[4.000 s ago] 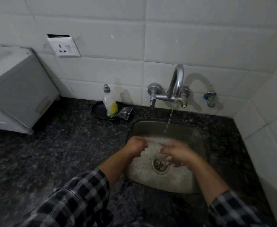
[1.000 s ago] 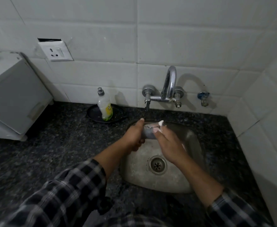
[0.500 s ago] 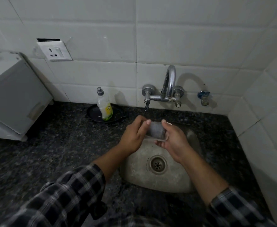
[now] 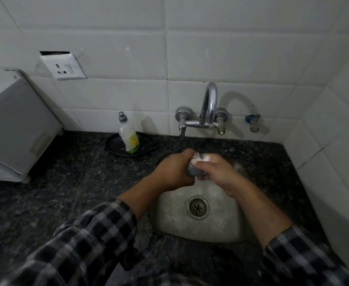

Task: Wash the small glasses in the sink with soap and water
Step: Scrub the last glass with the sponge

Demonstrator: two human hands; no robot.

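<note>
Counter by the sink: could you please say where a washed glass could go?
Bare counter lies between the white box and the sink, in front of the black dish. Crowded: dish with soap bottle; left hand and right hand over the sink.

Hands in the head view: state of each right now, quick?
Left hand: grip closed round the small glass.
Right hand: grip closed on the same glass.

1. Dim and grey; speckled worktop (image 4: 66,182) nearly black.
2. Lit from the left: tap (image 4: 209,104) shadow thrown rightward onto tiles (image 4: 241,58).
3. Tile lines bowed at edges; soft, noisy detail.
</note>
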